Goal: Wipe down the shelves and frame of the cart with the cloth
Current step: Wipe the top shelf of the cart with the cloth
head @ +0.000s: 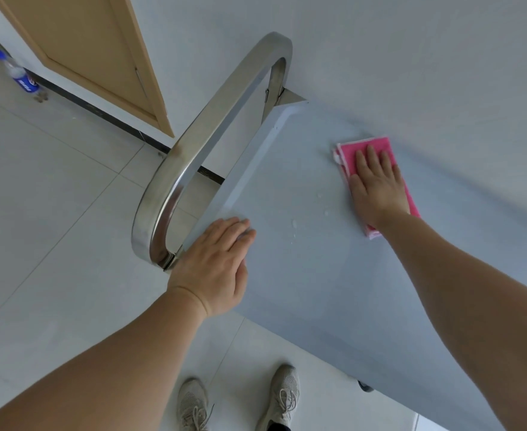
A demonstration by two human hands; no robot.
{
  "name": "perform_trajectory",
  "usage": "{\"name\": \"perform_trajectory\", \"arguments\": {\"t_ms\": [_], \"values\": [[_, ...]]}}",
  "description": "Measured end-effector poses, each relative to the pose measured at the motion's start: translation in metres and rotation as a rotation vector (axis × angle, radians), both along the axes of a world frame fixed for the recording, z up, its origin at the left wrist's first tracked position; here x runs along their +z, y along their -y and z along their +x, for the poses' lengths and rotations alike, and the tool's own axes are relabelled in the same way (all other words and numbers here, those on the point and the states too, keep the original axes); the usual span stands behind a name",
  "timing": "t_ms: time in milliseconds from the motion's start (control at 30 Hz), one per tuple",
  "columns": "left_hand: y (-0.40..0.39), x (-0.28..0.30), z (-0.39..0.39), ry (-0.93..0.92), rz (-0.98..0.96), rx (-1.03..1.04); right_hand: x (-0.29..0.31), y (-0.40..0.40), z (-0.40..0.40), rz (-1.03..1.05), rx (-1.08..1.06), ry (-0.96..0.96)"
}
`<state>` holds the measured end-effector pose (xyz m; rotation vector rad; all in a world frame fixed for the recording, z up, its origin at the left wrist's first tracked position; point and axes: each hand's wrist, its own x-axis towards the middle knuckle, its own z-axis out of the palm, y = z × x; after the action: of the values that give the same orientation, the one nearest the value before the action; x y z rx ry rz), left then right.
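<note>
The cart's pale grey top shelf fills the middle and right of the head view. Its curved steel handle frame arches over the left end. A folded pink cloth lies flat near the shelf's far edge, and my right hand presses down on it with fingers spread. My left hand rests palm-down on the shelf's near left corner, beside the base of the handle, holding nothing. A few water drops sit on the shelf between my hands.
The cart stands against a white wall. A wooden door is at the upper left, with a plastic bottle on the tiled floor beside it. My shoes are below the shelf's near edge. A cart wheel peeks out underneath.
</note>
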<state>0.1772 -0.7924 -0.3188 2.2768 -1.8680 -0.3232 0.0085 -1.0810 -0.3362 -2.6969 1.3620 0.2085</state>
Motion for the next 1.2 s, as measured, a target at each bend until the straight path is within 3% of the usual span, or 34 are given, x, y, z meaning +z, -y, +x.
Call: {"name": "perform_trajectory", "arguments": {"t_ms": [167,567,867,1200], "values": [[0.0,0.003,0.001,0.013,0.016,-0.02,0.005,-0.08,0.012,0.02,0.163,0.024],[-0.002,0.001,0.002,-0.016,0.024,0.0,0.012,-0.246,-0.019,0.132,0.33,-0.023],[-0.001,-0.002,0.001,-0.034,0.002,0.049,0.008,-0.205,-0.017,0.13,0.41,-0.016],[-0.002,-0.002,0.0,-0.04,-0.021,0.137,-0.001,-0.111,0.017,0.047,0.281,-0.01]]}}
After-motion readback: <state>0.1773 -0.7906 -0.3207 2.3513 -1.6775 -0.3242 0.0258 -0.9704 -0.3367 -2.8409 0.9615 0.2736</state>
